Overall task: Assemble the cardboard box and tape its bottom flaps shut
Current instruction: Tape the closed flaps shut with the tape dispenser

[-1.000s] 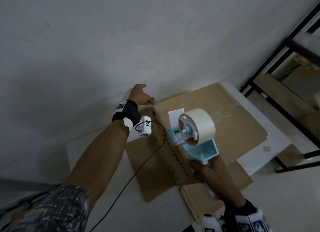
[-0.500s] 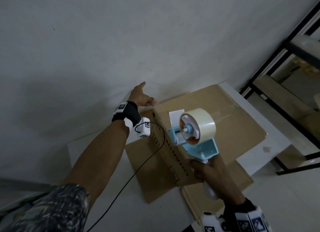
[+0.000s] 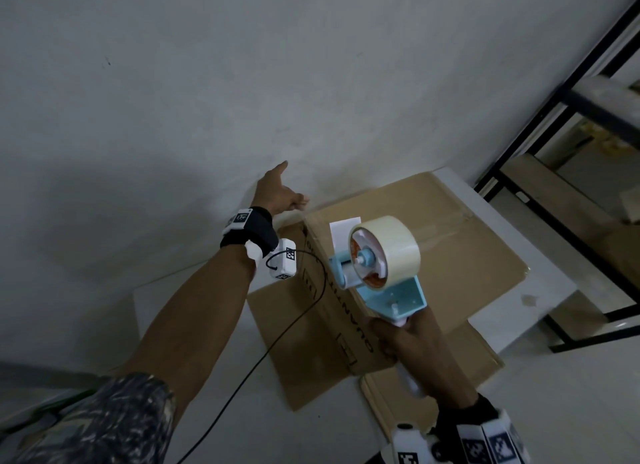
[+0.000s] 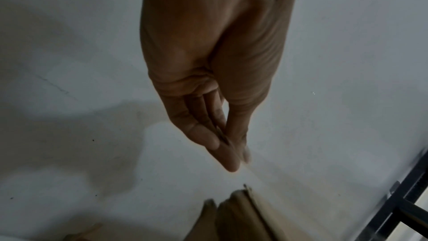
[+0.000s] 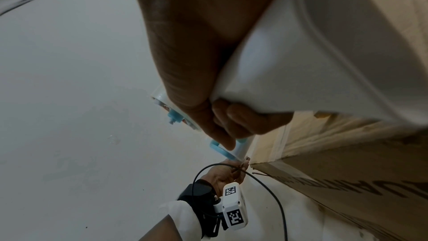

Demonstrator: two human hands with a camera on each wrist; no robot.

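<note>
Our right hand (image 3: pixel 412 339) is gripping the tape dispenser (image 3: pixel 381 266) handle, fingers curled round it, above the cardboard box (image 3: pixel 433 252); our left hand (image 3: pixel 277 195), fingers straight and together, is hovering off the far corner. We judge the taping is under way, and next needs pressing the tape flat. The box is sitting on a white table (image 3: pixel 540 276) against a grey wall (image 3: pixel 242 83), beside black shelving (image 3: pixel 588 93).

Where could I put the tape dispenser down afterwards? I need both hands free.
Bare white table lies left of the cardboard box, under the left forearm, crossed only by the black cable. A narrower bare strip borders the box's right side, by the black rack. Behind the box, the wall is close.
</note>
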